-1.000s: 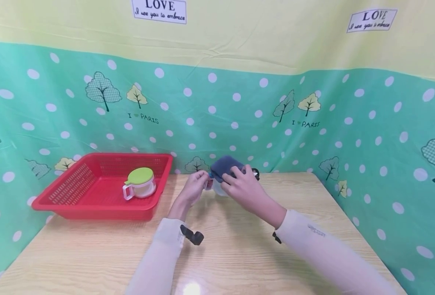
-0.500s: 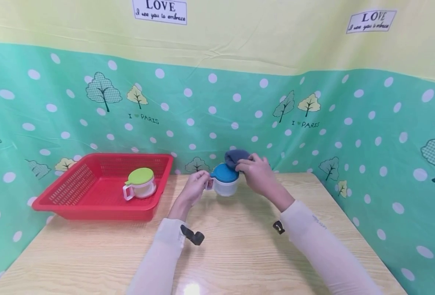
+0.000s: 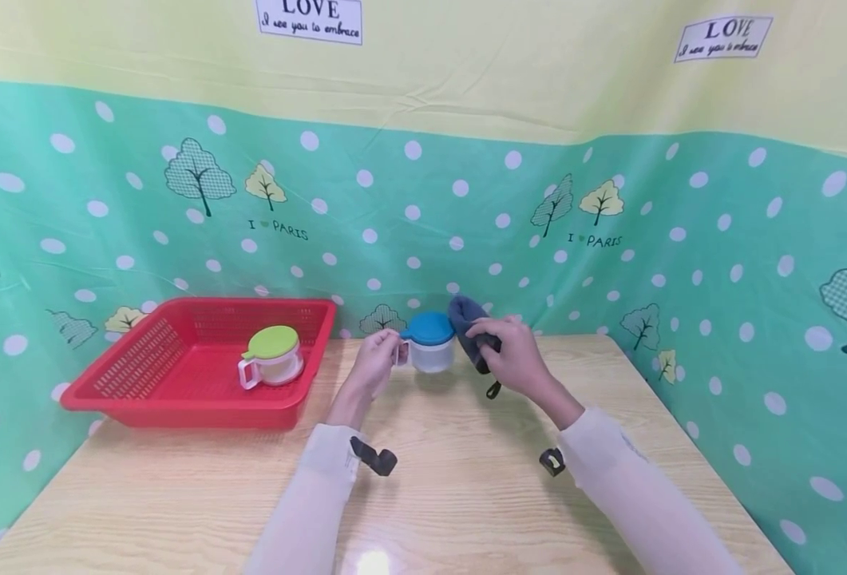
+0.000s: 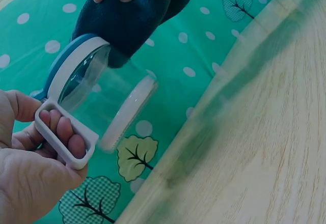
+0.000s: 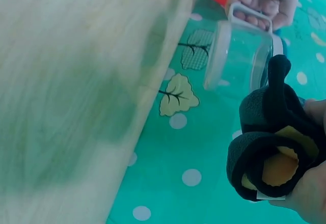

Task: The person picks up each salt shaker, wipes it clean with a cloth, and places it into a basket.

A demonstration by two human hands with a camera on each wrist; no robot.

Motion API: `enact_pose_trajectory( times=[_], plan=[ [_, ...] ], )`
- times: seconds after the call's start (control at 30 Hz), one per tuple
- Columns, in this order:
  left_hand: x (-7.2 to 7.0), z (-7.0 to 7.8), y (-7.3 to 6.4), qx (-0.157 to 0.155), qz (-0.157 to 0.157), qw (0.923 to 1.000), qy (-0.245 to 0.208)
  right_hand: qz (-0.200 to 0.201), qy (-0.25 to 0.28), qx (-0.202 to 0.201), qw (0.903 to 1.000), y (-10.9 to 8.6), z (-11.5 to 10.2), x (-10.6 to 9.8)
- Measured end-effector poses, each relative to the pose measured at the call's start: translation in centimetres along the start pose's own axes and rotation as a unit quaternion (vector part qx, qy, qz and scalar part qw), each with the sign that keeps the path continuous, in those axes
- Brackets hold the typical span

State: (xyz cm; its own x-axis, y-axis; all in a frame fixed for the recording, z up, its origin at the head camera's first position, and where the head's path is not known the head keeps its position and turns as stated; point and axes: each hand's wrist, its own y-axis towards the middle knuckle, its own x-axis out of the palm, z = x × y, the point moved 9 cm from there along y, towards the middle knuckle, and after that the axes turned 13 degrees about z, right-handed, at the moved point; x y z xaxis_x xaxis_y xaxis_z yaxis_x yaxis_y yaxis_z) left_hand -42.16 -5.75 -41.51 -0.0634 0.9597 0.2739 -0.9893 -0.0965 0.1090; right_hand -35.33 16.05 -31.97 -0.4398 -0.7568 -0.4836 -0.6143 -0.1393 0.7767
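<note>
A clear seasoning jar with a blue lid and a white handle hangs above the wooden table near its back edge. My left hand grips the handle, its fingers passing through the loop. At the jar's right side, my right hand holds a folded dark blue cloth with a black edge and a hanging loop. The cloth lies against or just beside the lid's rim; contact is hard to tell. In the right wrist view the cloth shows rolled layers and a yellowish inner side.
A red basket stands on the left of the table. Inside it is a similar jar with a green lid. A green dotted curtain hangs close behind the table and along its right side.
My right hand has moved the cloth from over the lid to the jar's right side, uncovering the blue lid. The left hand keeps its grip; the jar has shifted slightly up and left.
</note>
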Motion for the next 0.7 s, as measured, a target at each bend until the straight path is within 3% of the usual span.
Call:
enact_pose_trajectory(
  times=[0.2, 0.43, 0.7],
  plan=[
    [-0.5, 0.2, 0.1, 0.005, 0.029, 0.9995, -0.008, -0.012, 0.011, -0.009, 0.9998, -1.4, -1.1, 0.1],
    [-0.8, 0.2, 0.3, 0.007, 0.033, 0.9991, -0.024, -0.042, 0.033, -0.030, 0.9981, -2.9, -2.9, 0.5],
    [-0.8, 0.1, 0.4, 0.003, 0.038, 0.9986, -0.037, -0.107, 0.034, -0.004, 0.9937, -4.3, -3.6, 2.5]
  ],
)
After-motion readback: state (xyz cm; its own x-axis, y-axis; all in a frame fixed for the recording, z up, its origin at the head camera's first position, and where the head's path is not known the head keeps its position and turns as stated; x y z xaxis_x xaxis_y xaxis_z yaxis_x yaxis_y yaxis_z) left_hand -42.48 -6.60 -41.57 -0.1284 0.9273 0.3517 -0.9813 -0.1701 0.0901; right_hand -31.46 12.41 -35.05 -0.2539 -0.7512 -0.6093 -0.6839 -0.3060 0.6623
